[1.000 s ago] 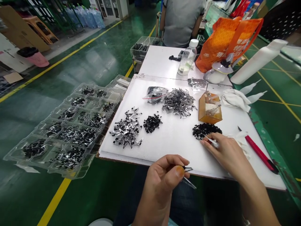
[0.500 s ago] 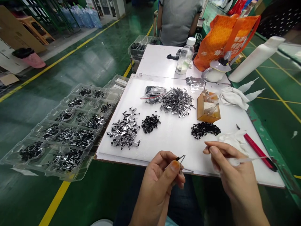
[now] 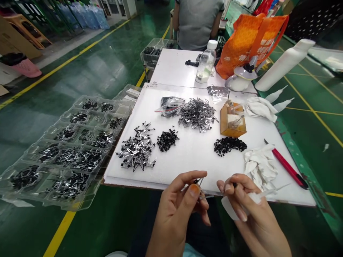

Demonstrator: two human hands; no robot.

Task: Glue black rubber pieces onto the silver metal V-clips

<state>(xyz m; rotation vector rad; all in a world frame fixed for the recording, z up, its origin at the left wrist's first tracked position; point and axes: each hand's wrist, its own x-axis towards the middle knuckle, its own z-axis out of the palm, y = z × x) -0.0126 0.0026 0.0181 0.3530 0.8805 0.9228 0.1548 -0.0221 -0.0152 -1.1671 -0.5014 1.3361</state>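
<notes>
My left hand (image 3: 179, 210) is closed on thin V-shaped metal pieces (image 3: 199, 182) with a dark end, pinched at thumb and fingers; how many is hidden. Just to its right, my right hand (image 3: 253, 207) pinches a small black piece (image 3: 235, 185) at its fingertips. A white squeeze bottle with a thin tip (image 3: 229, 207) lies across that palm, partly covered by the fingers. Both hands are over the table's front edge. Beyond them are a pile of small black pieces (image 3: 229, 145), another black pile (image 3: 167, 140) and a heap of shiny V-shaped pieces (image 3: 136, 150).
A red-handled knife (image 3: 289, 168) and crumpled white cloth (image 3: 258, 164) lie at the right. Farther back are a metal-parts heap (image 3: 198, 115), a wooden box (image 3: 233, 126), a clear bottle (image 3: 206, 62) and an orange bag (image 3: 249, 46). A divided tray (image 3: 40, 166) is left. A person (image 3: 198, 25) sits ahead.
My right hand has moved left and down, closer to my left hand. A black piece now shows at its fingertips, and more of the white bottle is visible. The view has shifted slightly.
</notes>
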